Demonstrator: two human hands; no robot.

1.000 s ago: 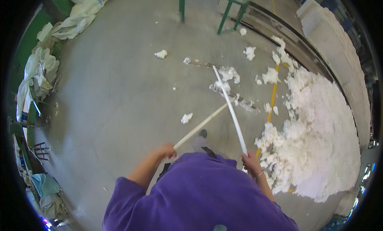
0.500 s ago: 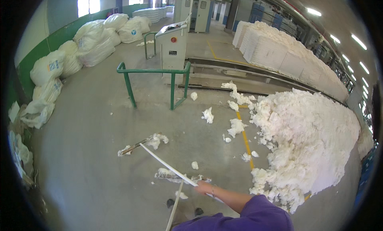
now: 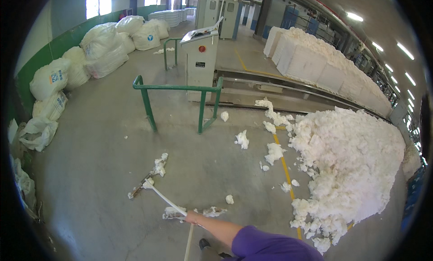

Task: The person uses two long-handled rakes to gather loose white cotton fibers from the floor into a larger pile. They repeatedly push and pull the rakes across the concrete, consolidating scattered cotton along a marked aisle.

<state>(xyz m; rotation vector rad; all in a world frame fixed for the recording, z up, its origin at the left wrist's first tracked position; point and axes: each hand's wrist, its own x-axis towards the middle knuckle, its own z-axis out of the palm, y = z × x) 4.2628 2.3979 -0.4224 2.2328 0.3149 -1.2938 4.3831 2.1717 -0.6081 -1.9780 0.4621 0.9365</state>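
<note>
My right hand reaches in from the lower right, its fingers wrapped round the white pole of a floor mop. At the pole's far end, the narrow mop head lies slanted on the grey floor with white cotton-like fluff clinging to it. A second mop, also carrying fluff, lies closer to me. Its pale pole runs down out of the lower edge. My left hand is out of the picture.
A large heap of white fluff covers the right side, with loose tufts along a yellow floor line. Ahead stand a green rail and a grey control cabinet. White sacks line the left wall; pressed bales stand far right.
My right hand and its mop have moved left and toward me, and the mop head has turned steeper. The second mop has shifted slightly left. The view has shifted a little.
</note>
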